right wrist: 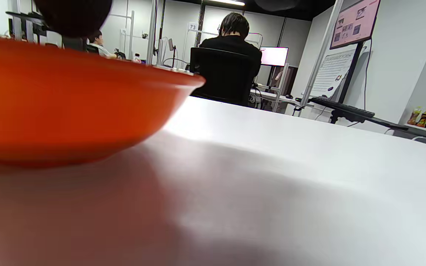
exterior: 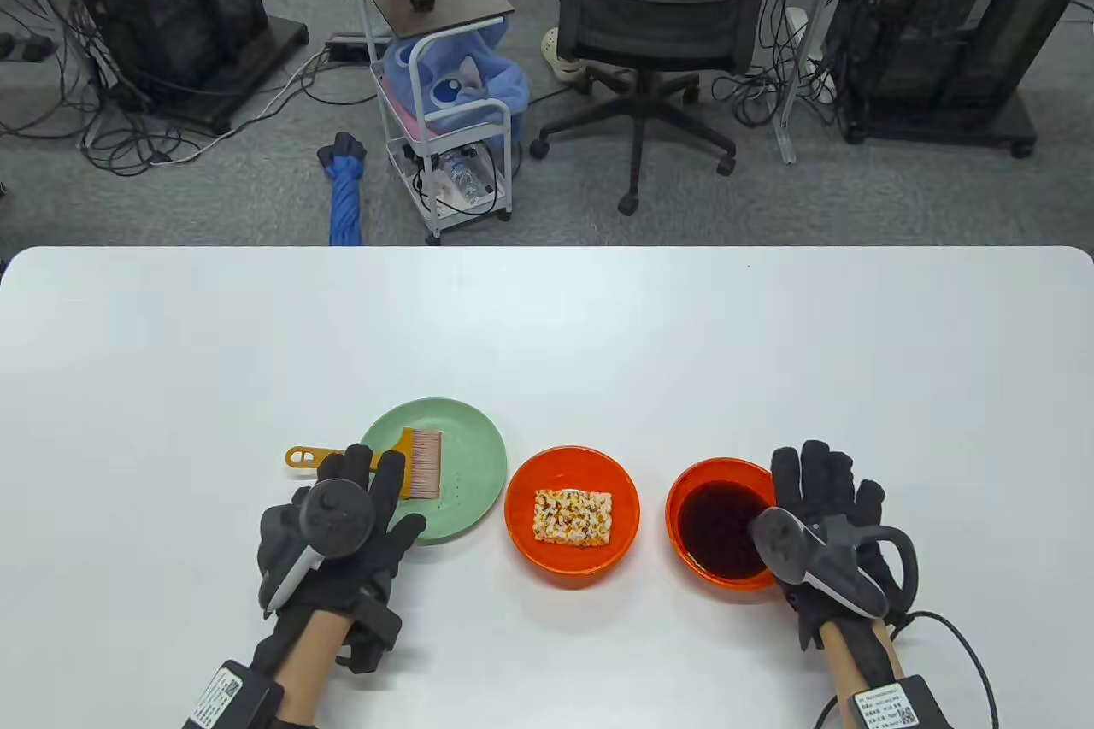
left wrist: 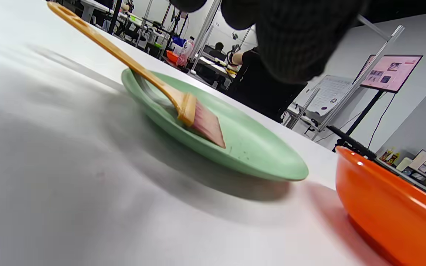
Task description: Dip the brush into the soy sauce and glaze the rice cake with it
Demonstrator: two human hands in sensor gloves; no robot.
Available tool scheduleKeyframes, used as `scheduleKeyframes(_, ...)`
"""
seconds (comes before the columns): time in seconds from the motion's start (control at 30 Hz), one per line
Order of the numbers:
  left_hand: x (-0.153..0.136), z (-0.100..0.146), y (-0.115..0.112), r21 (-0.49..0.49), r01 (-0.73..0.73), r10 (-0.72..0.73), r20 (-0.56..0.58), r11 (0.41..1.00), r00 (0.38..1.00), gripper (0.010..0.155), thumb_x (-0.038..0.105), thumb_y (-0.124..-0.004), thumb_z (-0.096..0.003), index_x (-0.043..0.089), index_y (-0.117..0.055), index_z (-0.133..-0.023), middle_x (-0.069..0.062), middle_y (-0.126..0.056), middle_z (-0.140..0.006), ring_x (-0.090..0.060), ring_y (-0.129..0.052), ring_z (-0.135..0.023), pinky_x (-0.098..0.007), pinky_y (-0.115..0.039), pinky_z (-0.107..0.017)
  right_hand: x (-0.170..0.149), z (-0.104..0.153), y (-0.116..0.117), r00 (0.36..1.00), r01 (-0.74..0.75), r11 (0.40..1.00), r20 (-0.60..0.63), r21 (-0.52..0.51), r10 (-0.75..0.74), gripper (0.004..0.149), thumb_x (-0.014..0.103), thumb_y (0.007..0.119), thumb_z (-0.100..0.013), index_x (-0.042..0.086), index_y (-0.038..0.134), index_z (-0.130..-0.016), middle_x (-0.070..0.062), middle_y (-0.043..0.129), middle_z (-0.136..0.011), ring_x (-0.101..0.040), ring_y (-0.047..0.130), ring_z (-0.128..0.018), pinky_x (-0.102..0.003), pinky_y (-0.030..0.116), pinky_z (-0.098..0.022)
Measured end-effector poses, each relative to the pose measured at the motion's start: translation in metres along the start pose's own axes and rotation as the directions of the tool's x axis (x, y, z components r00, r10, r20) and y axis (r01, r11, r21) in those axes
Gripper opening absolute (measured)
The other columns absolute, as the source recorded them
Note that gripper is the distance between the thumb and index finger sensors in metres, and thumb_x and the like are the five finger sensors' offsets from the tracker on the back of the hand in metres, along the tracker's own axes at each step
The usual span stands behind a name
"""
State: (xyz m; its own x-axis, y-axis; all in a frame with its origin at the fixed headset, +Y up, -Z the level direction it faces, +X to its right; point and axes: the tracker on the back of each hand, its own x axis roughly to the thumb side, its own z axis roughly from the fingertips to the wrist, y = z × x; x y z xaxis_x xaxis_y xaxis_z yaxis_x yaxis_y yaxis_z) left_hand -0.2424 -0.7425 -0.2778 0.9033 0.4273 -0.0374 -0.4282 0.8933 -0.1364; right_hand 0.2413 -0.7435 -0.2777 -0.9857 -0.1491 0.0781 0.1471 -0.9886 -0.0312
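We wear black knit gloves on our left hand (exterior: 342, 528) and right hand (exterior: 825, 507), grey-and-white trackers behind the fingers, forearms bare.

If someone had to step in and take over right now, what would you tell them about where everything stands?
Left hand: hovers at the green plate, fingers over the brush handle; no grip visible yet.
Right hand: rests beside the soy sauce bowl, fingers at its rim, holding nothing.
Things: brush lies on the green plate, handle poking off its left edge. Rice cake sits in the middle orange bowl. Soy sauce bowl stands to the right.
Done: nothing yet; the brush is not lifted.
Left: pick up the brush, dip it in the soy sauce, glaze the rice cake.
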Motion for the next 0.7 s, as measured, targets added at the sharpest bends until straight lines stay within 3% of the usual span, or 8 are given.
scheduleKeyframes(0.5,-0.002,-0.004,-0.003,-0.05,-0.01,0.009,-0.006,0.999,1.0,0.076,0.054,-0.076,-0.0467,0.04,-0.036,-0.111,-0.004,-0.022,-0.12,-0.038,-0.019,-0.115,-0.069,-0.022,-0.077,-0.009,-0.002,0.005,0.998,0.059,0.997,-0.019,0.042,-0.058,0.084,0.052,0.061,-0.051,0.008,0.017,-0.106,-0.029,0.019,-0.113,-0.053,0.035,-0.102,-0.076,0.041,-0.066)
scheduleKeyframes(0.7,-0.003,-0.015,0.016,-0.029,-0.102,0.101,-0.027,0.994,0.994,0.075,0.051,-0.077,-0.0475,0.041,-0.038,-0.111,-0.003,-0.022,-0.12,-0.037,-0.019,-0.116,-0.069,-0.022,-0.078,-0.009,-0.003,0.005,0.998,0.061,0.997,-0.008,0.04,-0.061,0.084,0.052,0.061,-0.051,0.008,0.017,-0.106,-0.029,0.02,-0.113,-0.053,0.035,-0.102,-0.076,0.041,-0.066)
